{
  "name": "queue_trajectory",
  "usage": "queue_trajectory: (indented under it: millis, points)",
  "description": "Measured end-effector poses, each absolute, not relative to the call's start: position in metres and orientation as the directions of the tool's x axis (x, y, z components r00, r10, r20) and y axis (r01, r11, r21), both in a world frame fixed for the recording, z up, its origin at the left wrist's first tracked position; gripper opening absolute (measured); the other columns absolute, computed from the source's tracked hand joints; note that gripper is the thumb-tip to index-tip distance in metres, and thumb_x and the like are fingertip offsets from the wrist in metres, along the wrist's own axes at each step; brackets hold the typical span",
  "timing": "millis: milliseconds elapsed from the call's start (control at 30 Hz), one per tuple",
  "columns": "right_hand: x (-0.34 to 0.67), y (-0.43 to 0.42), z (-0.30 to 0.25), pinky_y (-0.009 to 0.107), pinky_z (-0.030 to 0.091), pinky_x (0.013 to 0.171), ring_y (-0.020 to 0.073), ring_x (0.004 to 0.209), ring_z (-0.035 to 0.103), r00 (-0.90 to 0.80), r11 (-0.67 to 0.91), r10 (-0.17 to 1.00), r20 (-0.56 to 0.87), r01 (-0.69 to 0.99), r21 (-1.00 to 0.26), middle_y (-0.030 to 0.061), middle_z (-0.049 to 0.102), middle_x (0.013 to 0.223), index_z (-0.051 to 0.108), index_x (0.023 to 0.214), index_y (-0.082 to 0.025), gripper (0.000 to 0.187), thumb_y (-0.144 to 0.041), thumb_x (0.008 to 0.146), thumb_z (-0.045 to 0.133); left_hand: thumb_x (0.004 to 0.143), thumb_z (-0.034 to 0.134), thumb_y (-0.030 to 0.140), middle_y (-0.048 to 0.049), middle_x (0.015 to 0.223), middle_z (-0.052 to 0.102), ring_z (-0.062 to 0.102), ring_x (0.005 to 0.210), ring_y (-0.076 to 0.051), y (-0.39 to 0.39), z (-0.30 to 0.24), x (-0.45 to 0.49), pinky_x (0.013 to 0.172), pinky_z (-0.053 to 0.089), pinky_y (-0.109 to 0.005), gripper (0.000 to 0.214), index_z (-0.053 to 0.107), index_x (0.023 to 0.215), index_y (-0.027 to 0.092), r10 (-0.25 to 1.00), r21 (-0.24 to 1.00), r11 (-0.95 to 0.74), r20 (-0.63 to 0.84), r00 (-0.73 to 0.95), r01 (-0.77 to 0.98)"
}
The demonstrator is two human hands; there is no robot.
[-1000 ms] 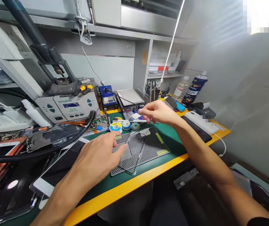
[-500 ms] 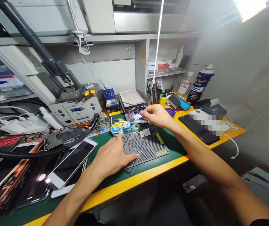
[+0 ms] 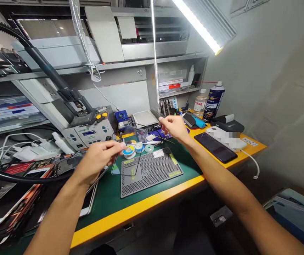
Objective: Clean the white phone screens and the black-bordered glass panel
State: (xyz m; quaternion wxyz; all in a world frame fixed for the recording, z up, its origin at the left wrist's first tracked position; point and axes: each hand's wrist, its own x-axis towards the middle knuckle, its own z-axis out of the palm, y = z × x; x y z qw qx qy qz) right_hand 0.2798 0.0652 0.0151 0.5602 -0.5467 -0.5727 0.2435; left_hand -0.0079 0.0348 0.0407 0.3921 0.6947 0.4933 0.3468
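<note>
A thin clear glass panel with a black border hangs tilted above the grey perforated mat. My left hand is closed, pinching the panel's near left edge. My right hand is closed in a pinch at the panel's far right end. A thin dark tool tip sticks out below its fingers. A small white patch lies on the mat's far edge. Three small spools sit just behind the mat, under the lifted panel.
A rework station, blue soldering station and hot plate line the back. Phones and screens are piled at the left, and a black phone and a spray can are at the right. The bench has a yellow front edge.
The glass panel lay on the mat under my left hand; now both hands hold it lifted and tilted above the mat. My right hand moved slightly left. The camera tilted up.
</note>
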Motion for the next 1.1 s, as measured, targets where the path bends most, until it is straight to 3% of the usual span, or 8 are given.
queue_trajectory:
  millis: [133, 200, 300, 400, 533, 767, 967, 1100]
  points:
    - [0.270, 0.058, 0.017, 0.026, 0.039, 0.049, 0.0113, 0.043, 0.049, 0.124, 0.292, 0.940, 0.319, 0.197, -0.936, -0.0009, 0.054, 0.046, 0.060, 0.059, -0.017, 0.043, -0.052, 0.085, 0.064, 0.069, 0.085, 0.051, -0.0076, 0.080, 0.071, 0.052, 0.059, -0.013, 0.047, 0.046, -0.013, 0.049, 0.039, -0.023, 0.039, 0.080, 0.083, 0.015, 0.974, 0.961, -0.197, 0.169, 0.148, 0.194]
    - [0.262, 0.053, 0.017, 0.026, 0.043, 0.048, 0.0141, 0.051, 0.059, -0.036, 0.266, 0.964, 0.264, 0.111, -0.958, 0.0052, 0.069, 0.065, 0.070, 0.079, -0.014, 0.037, -0.051, 0.079, 0.070, 0.069, 0.085, 0.050, -0.0080, 0.079, 0.071, 0.052, 0.059, -0.013, 0.050, 0.038, -0.007, 0.050, 0.041, -0.023, 0.038, 0.080, 0.080, 0.014, 0.974, 0.976, -0.177, 0.155, 0.167, 0.129]
    - [0.249, 0.045, 0.015, 0.027, 0.050, 0.052, 0.0185, 0.068, 0.069, -0.245, 0.208, 0.950, 0.193, 0.035, -0.978, 0.0113, 0.076, 0.090, 0.074, 0.102, -0.012, 0.048, -0.050, 0.073, 0.077, 0.069, 0.085, 0.050, -0.0084, 0.081, 0.073, 0.055, 0.064, -0.015, 0.047, 0.025, 0.001, 0.052, 0.045, -0.024, 0.039, 0.081, 0.083, 0.015, 0.977, 0.987, -0.154, 0.145, 0.158, 0.049]
    - [0.239, 0.039, 0.009, 0.025, 0.048, 0.054, 0.0156, 0.066, 0.066, -0.347, 0.157, 0.925, 0.157, -0.027, -0.987, 0.0055, 0.073, 0.077, 0.076, 0.096, -0.014, 0.043, -0.049, 0.072, 0.082, 0.069, 0.085, 0.052, -0.0095, 0.082, 0.074, 0.058, 0.069, -0.018, 0.041, 0.016, 0.004, 0.052, 0.047, -0.025, 0.039, 0.082, 0.084, 0.015, 0.975, 0.985, -0.166, 0.156, 0.157, 0.053]
    - [0.233, 0.037, 0.002, 0.023, 0.042, 0.050, 0.0127, 0.059, 0.061, -0.357, 0.135, 0.922, 0.153, -0.075, -0.988, 0.0011, 0.070, 0.069, 0.075, 0.083, -0.016, 0.036, -0.048, 0.071, 0.086, 0.071, 0.084, 0.052, -0.0096, 0.082, 0.074, 0.058, 0.068, -0.018, 0.035, 0.013, 0.001, 0.053, 0.050, -0.026, 0.039, 0.082, 0.085, 0.016, 0.974, 0.985, -0.165, 0.157, 0.162, 0.038]
    - [0.231, 0.035, 0.001, 0.023, 0.040, 0.049, 0.0118, 0.055, 0.058, -0.319, 0.169, 0.930, 0.181, -0.064, -0.983, -0.0001, 0.069, 0.065, 0.078, 0.084, -0.017, 0.030, -0.045, 0.075, 0.084, 0.075, 0.082, 0.052, -0.0080, 0.084, 0.073, 0.060, 0.071, -0.019, 0.036, 0.008, -0.002, 0.057, 0.051, -0.026, 0.037, 0.081, 0.086, 0.017, 0.958, 0.993, -0.106, 0.086, 0.274, 0.061]
    - [0.234, 0.036, 0.000, 0.025, 0.044, 0.053, 0.0134, 0.060, 0.059, -0.354, 0.162, 0.920, 0.171, -0.055, -0.985, 0.0012, 0.070, 0.070, 0.079, 0.089, -0.017, 0.030, -0.045, 0.078, 0.081, 0.075, 0.082, 0.053, -0.0051, 0.071, 0.069, 0.059, 0.068, -0.018, 0.036, 0.006, -0.001, 0.059, 0.051, -0.026, 0.035, 0.079, 0.076, 0.018, 0.959, 0.986, -0.147, 0.123, 0.254, 0.077]
    - [0.236, 0.035, 0.001, 0.025, 0.044, 0.055, 0.0116, 0.055, 0.055, -0.349, 0.157, 0.923, 0.161, -0.041, -0.987, 0.0020, 0.071, 0.069, 0.080, 0.092, -0.016, 0.030, -0.043, 0.078, 0.081, 0.075, 0.082, 0.050, -0.0056, 0.076, 0.071, 0.058, 0.067, -0.018, 0.034, 0.007, 0.002, 0.058, 0.052, -0.027, 0.033, 0.080, 0.079, 0.018, 0.960, 0.990, -0.138, 0.124, 0.251, 0.039]
